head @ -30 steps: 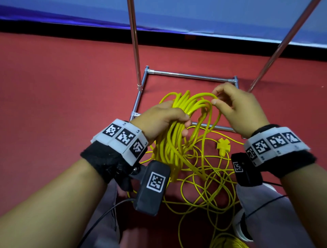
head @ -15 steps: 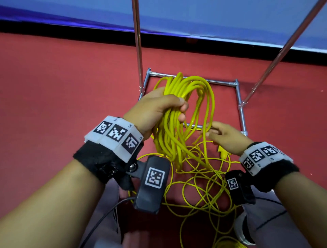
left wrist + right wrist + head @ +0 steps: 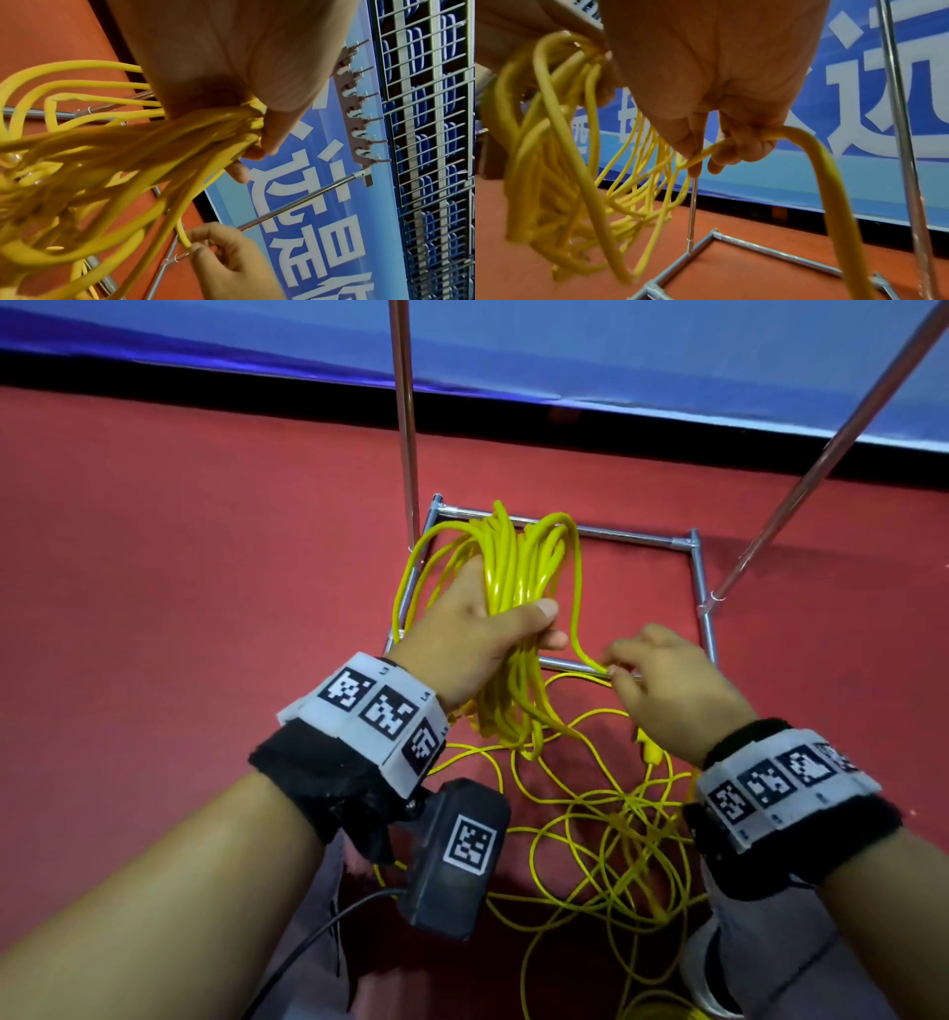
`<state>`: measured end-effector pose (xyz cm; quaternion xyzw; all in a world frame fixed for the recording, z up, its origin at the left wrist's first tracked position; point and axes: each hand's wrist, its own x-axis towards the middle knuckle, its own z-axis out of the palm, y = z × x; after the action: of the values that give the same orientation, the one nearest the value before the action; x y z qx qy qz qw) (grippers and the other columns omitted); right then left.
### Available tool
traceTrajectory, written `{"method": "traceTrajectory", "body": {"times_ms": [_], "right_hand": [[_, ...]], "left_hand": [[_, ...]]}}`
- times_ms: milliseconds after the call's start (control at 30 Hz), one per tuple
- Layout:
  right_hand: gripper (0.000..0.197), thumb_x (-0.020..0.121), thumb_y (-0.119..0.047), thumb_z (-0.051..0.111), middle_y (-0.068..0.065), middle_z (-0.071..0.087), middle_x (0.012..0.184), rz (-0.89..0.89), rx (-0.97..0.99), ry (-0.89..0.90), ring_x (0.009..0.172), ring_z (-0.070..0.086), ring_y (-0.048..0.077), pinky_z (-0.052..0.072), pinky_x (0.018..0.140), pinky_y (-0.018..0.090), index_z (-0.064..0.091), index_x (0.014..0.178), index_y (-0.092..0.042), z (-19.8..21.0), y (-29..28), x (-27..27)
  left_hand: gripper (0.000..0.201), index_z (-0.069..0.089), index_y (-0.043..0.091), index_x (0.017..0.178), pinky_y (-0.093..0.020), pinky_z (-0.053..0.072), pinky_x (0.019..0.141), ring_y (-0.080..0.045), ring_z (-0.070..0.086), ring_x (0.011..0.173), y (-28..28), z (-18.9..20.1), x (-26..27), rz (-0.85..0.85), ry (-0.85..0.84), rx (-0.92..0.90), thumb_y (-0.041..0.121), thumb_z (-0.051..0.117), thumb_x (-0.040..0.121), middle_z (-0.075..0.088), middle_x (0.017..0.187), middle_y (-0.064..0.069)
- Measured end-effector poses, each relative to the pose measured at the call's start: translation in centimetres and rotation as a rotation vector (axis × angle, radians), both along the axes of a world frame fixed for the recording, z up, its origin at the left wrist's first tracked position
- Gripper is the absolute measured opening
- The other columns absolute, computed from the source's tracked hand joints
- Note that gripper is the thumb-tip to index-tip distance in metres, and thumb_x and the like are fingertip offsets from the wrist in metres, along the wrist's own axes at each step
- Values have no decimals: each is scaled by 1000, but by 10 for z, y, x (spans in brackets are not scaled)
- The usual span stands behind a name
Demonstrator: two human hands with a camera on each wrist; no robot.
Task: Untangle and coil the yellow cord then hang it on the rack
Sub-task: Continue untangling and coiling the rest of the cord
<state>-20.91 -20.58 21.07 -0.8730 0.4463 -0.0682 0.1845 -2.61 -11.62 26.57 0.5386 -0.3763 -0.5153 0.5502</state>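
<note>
Head view: I'm seeing the left hand gripping the coiled bundle of yellow cord mid-frame; lower right is lying tangled on the floor, so coiling is partway.

Left wrist: the right hand is pinching one strand.

Right wrist: the rack base is sitting lower centre, room above; hanging isn't started.

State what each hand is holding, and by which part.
Left hand grips the coiled loops of the yellow cord at mid-bundle. Right hand pinches one loose strand running from that coil.
</note>
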Motion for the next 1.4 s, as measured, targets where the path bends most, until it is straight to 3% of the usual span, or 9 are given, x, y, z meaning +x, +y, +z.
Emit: {"method": "traceTrajectory", "body": {"times_ms": [167, 267, 467, 633, 900, 1067, 1133, 1233, 1400], "right_hand": [[37, 73, -19, 47, 2, 47, 90, 238, -40, 2, 81, 55, 25, 49, 75, 39, 69, 102, -15, 29, 16, 6], [27, 66, -7, 50, -4, 45, 79, 385, 1, -245, 66, 40, 6, 40, 64, 22, 57, 91, -14, 47, 23, 10], [37, 69, -3, 63, 4, 63, 77, 327, 125, -529, 59, 52, 14, 41, 54, 17, 40, 90, -23, 67, 20, 3], [30, 79, -13, 73, 5, 65, 69, 108, 450, -597, 56, 51, 17, 43, 58, 30, 49, 90, -28, 58, 6, -7], [15, 84, -27, 64, 6, 72, 84, 219, 771, -432, 88, 66, 19, 48, 78, 17, 58, 90, -15, 38, 2, -33], [13, 92, -15, 51, -7, 50, 61, 11, 669, -690, 58, 55, 6, 55, 68, 23, 62, 97, -18, 38, -4, -27], [19, 95, -10, 50, -16, 54, 57, -29, 449, -644, 54, 51, -1, 49, 64, 14, 64, 100, -21, 40, -8, -26], [18, 94, -14, 55, -30, 62, 78, 10, 138, -419, 73, 57, -10, 36, 68, 1, 66, 103, -25, 45, -11, -29], [21, 91, -19, 55, 0, 64, 87, 168, -18, 64, 92, 58, 22, 35, 79, 25, 72, 104, -17, 41, -15, -28]], "left_hand": [[47, 44, 11, 104, -56, 53, 76, -38, 66, 97, -7, -9, -10, 92, -146, -3, 34, 72, 73, 60, 94, -26], [69, 46, 8, 109, -57, 49, 83, -25, 61, 85, -8, -16, -15, 47, -322, -3, 53, 64, 60, 58, 94, -23], [42, 47, 9, 100, -35, 53, 66, -12, 60, 64, -10, -18, -21, -61, -324, -21, 31, 63, 68, 63, 71, 5], [32, 47, -1, 100, -23, 47, 42, -11, 60, 47, -15, -14, -11, 34, -140, -6, 14, 60, 74, 57, 61, 0], [35, 47, 2, 101, -25, 49, 41, -13, 64, 50, -15, -14, 6, 137, -64, -11, 17, 57, 72, 50, 70, -9], [54, 49, -7, 103, -29, 50, 50, -19, 68, 63, -14, -24, 12, 120, -108, 33, 27, 67, 64, 57, 71, -9], [38, 47, -2, 100, -30, 53, 57, -23, 72, 82, -12, -25, 12, 84, -95, 46, 18, 61, 71, 62, 68, -2], [23, 42, 1, 100, -27, 51, 52, -19, 72, 71, -10, -23, 9, 60, -77, 54, 2, 58, 85, 59, 72, -4], [35, 42, 4, 101, -33, 51, 49, -19, 70, 67, -8, -18, 7, 58, -82, 38, 15, 59, 73, 57, 75, -5]]}}
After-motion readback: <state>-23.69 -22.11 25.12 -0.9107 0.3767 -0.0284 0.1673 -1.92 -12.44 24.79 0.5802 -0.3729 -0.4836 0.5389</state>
